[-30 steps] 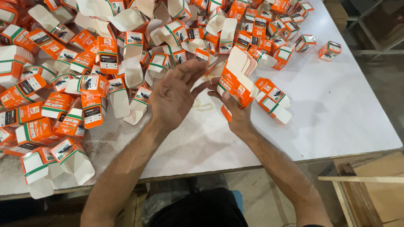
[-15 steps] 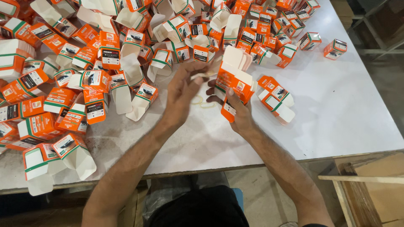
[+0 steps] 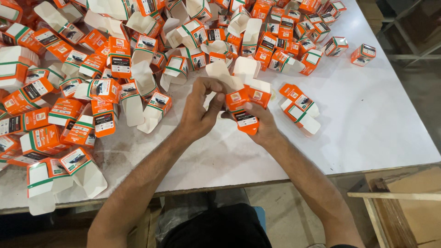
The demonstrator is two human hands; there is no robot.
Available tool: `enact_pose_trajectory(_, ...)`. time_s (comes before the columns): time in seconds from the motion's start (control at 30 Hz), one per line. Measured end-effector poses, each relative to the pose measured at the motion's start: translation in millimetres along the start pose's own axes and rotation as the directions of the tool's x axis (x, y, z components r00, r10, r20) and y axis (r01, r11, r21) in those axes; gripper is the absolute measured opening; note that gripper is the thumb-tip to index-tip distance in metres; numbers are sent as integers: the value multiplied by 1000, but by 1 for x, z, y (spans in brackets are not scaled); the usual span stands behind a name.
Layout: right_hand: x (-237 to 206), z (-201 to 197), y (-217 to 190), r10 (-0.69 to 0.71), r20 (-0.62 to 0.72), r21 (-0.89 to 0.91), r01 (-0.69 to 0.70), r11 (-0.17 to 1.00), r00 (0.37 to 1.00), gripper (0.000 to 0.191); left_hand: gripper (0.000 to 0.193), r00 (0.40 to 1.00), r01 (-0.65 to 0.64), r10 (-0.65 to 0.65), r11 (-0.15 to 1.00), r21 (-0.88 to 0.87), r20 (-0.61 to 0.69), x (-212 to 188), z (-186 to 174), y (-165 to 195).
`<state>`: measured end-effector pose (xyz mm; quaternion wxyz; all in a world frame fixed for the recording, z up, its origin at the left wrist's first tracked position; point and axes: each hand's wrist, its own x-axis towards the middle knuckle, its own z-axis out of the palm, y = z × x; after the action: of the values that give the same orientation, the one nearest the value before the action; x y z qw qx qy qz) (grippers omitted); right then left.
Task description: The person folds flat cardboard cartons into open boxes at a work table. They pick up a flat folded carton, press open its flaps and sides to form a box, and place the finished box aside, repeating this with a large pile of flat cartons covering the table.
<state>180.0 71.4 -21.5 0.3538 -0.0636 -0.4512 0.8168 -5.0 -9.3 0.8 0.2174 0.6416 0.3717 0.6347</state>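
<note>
My right hand (image 3: 261,125) grips a small orange and white cardboard carton (image 3: 242,106) from below, holding it above the white table (image 3: 367,124). Its white end flaps stand open at the top. My left hand (image 3: 201,108) curls its fingers over one of those flaps, pinching it at the carton's upper left. Two more orange cartons (image 3: 299,108) lie flat on the table just right of my right hand.
A large heap of several open orange and white cartons (image 3: 105,73) covers the left and far part of the table. Single cartons (image 3: 363,54) sit at the far right. A wooden frame with cardboard (image 3: 404,206) stands below the table's right edge.
My left hand went from open and flat against the carton to curled around its top flap. The carton has shifted slightly; my right hand keeps its hold.
</note>
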Motion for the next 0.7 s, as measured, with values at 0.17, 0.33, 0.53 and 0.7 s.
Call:
enact_pose_trajectory(0.17, -3, 3, 7, -123, -163, -197, 90, 976, 979, 55, 45, 999, -14, 11, 995, 98, 34, -2, 8, 15)
enact_pose_trajectory(0.33, -5, 8, 6, -271, -178, -461, 163, 872, 946, 52, 32, 998, 26, -20, 995, 92, -65, -5, 10, -1)
enact_pose_trajectory(0.53, -11, 24, 7, -503, 169, -826, 400, 398, 848, 71, 16, 883, 317, -449, 782, -537, -133, -1, 18, -10)
enact_pose_trajectory(0.7, -8, 21, 6, -417, 138, -667, 395, 632, 898, 67, 40, 940, 193, -325, 757, -625, -103, 9, 15, 6)
